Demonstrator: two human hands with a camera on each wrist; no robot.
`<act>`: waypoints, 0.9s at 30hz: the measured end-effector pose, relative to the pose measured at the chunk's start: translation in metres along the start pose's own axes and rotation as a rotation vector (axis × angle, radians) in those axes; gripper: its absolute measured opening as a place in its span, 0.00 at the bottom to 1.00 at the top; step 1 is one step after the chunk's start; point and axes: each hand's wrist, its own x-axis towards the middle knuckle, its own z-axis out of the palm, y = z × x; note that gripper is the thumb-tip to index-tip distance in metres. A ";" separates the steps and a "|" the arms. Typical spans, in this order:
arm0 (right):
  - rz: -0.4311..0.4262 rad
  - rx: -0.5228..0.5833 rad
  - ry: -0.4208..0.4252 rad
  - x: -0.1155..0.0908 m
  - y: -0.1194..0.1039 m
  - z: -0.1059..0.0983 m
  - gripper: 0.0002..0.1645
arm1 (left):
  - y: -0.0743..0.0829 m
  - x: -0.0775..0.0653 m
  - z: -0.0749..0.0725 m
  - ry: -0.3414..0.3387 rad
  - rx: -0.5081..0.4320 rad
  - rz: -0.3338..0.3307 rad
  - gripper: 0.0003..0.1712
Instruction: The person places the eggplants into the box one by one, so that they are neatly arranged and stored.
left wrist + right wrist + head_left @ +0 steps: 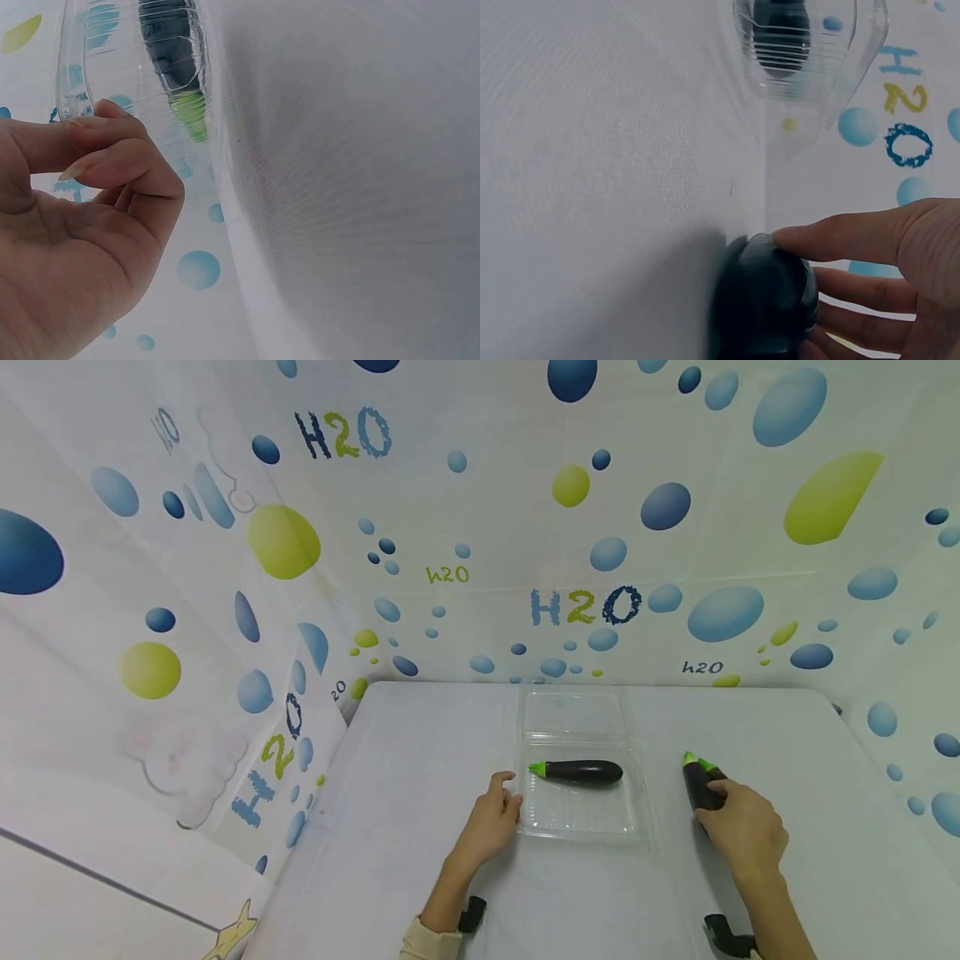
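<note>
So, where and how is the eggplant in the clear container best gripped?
Probably around the thick dark body of the eggplant, from above, pinched across its near and far sides: it lies left to right, green tip pointing left, and the walls of the clear container would hinder a low approach.

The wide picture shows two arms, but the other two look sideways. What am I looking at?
No robot here, just a person's two bare hands. The wide picture comes from a camera worn on the head; the other two come from one on each wrist, so they look turned.

On the white table lies an open clear plastic container with a dark eggplant inside. The right hand grips another eggplant; a further green-tipped one shows beside it, and I can't tell whether that is held too. The left hand is at the container's left edge; whether it grips the plastic is unclear.
</note>
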 end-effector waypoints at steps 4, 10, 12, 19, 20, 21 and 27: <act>-0.007 -0.005 0.006 0.000 -0.001 0.000 0.28 | 0.000 0.001 0.000 0.002 0.008 -0.006 0.25; 0.001 -0.009 0.005 0.000 -0.001 0.000 0.28 | 0.001 0.001 0.000 0.000 0.012 -0.009 0.25; -0.005 -0.007 0.011 0.000 -0.001 0.000 0.28 | 0.001 0.001 0.000 0.001 0.013 -0.007 0.25; -0.046 0.009 0.017 0.000 -0.001 0.001 0.27 | 0.002 0.000 -0.001 0.004 0.009 -0.008 0.25; -0.047 0.009 0.016 -0.001 -0.001 0.001 0.27 | 0.002 0.000 -0.001 0.004 0.009 -0.007 0.25; -0.046 0.009 0.015 -0.001 -0.001 0.001 0.27 | 0.002 0.000 -0.001 0.003 0.009 -0.008 0.25; -0.054 0.005 0.026 0.000 -0.001 0.001 0.27 | 0.003 -0.001 -0.001 -0.001 0.003 -0.011 0.25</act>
